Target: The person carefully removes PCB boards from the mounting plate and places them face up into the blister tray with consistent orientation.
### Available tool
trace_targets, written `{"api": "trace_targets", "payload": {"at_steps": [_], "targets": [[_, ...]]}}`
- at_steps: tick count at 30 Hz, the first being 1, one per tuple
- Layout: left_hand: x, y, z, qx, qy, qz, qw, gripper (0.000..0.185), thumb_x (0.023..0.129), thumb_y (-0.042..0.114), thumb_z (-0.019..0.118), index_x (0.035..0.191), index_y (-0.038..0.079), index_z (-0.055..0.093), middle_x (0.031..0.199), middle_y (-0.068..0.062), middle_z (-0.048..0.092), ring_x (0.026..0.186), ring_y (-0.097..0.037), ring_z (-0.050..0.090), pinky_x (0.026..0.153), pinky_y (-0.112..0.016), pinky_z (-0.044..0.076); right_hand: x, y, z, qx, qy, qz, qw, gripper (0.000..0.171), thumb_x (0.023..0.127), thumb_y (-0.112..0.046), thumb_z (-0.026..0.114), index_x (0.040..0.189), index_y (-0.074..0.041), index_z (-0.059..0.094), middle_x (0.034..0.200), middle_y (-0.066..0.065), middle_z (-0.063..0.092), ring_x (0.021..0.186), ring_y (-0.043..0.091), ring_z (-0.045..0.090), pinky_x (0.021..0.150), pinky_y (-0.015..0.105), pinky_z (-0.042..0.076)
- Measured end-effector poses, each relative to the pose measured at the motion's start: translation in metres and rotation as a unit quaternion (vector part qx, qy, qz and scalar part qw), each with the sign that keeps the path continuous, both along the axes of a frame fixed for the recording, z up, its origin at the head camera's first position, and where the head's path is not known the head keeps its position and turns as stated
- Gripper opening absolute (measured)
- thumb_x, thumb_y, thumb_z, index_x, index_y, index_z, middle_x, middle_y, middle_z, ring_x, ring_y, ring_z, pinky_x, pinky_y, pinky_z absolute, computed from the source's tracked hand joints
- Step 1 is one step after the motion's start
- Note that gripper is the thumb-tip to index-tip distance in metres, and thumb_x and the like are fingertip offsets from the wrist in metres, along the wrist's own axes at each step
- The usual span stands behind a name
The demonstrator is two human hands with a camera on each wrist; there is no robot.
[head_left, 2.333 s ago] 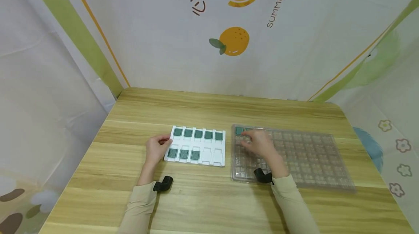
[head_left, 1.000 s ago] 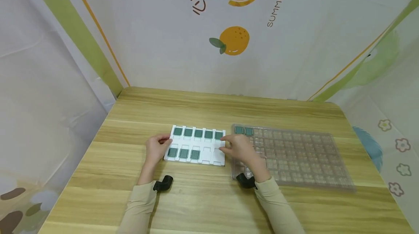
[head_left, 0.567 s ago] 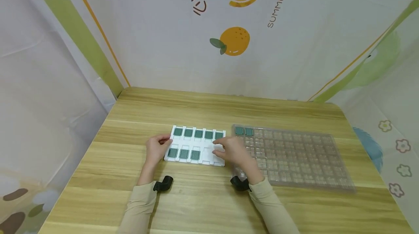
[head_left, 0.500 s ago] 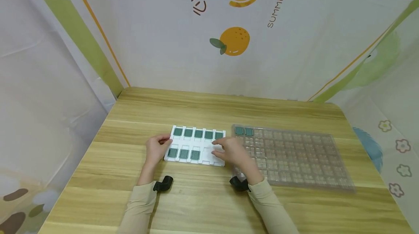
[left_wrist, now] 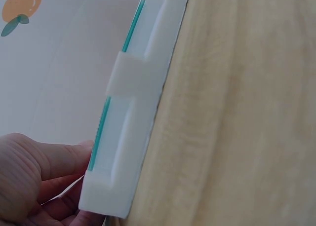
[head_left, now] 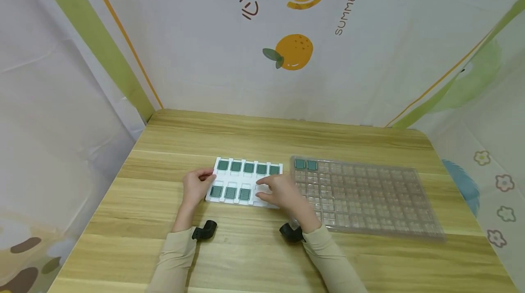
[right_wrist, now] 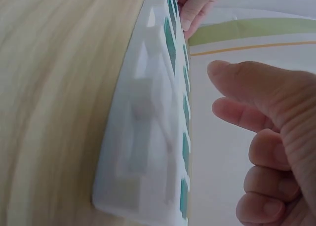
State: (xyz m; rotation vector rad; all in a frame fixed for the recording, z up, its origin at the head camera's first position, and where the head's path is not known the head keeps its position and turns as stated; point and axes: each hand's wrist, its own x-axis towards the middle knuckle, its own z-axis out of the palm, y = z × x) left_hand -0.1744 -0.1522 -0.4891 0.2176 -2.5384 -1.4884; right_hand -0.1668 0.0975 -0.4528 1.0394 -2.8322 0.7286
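A white foam tray (head_left: 268, 202) lies on the wooden table (head_left: 262, 138). Green chips (head_left: 248, 167) fill its far row, and three more sit in the near row. My left hand (head_left: 198, 184) pinches the tray's left edge, thumb on top; the left wrist view shows the fingers (left_wrist: 54, 162) at the tray's corner (left_wrist: 123, 152). My right hand (head_left: 275, 191) hovers over the near row's right slots. In the right wrist view its thumb and fingers (right_wrist: 256, 117) are loosely curled and apart beside the tray (right_wrist: 148, 137), with no chip seen between them.
A large clear plastic tray (head_left: 369, 197) with many small pockets lies right of the white one, with two green chips (head_left: 305, 164) in its far left corner. Printed fabric walls enclose the table on three sides. Bare wood lies beyond both trays.
My right hand left the clear tray and moved left over the white tray's near right slots. The left hand kept its hold on the tray's edge.
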Motion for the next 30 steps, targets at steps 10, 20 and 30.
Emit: {"api": "trace_targets", "payload": {"at_steps": [10, 20, 30], "targets": [[0.000, 0.000, 0.001, 0.001, 0.000, 0.003, 1.0000, 0.017, 0.080, -0.004, 0.067, 0.095, -0.012, 0.069, 0.087, -0.025, 0.067, 0.074, -0.025, 0.061, 0.057, -0.014, 0.041, 0.000, -0.010, -0.004, 0.003, -0.009, 0.010, 1.000, 0.028, 0.081, -0.024, 0.073, 0.102, -0.006, 0.071, 0.065, 0.001, 0.065, 0.054, 0.004, 0.046, 0.051, 0.020, 0.039], [0.001, -0.001, 0.000, 0.003, 0.012, 0.003, 0.9999, 0.016, 0.079, -0.005, 0.067, 0.093, -0.013, 0.069, 0.083, -0.025, 0.067, 0.067, -0.017, 0.059, 0.055, -0.015, 0.042, 0.001, -0.019, -0.011, 0.013, 0.005, 0.024, 1.000, 0.027, 0.080, -0.025, 0.074, 0.100, -0.007, 0.071, 0.091, 0.004, 0.072, 0.073, 0.013, 0.063, 0.066, 0.027, 0.050], [0.001, -0.001, 0.000, 0.000, 0.013, -0.005, 0.9999, 0.016, 0.079, -0.005, 0.068, 0.094, -0.012, 0.069, 0.085, -0.025, 0.067, 0.070, -0.023, 0.061, 0.058, -0.015, 0.043, 0.001, -0.027, -0.016, 0.018, 0.015, 0.027, 0.999, 0.025, 0.080, -0.027, 0.074, 0.095, -0.008, 0.072, 0.088, 0.002, 0.072, 0.072, 0.011, 0.063, 0.067, 0.027, 0.050]]}}
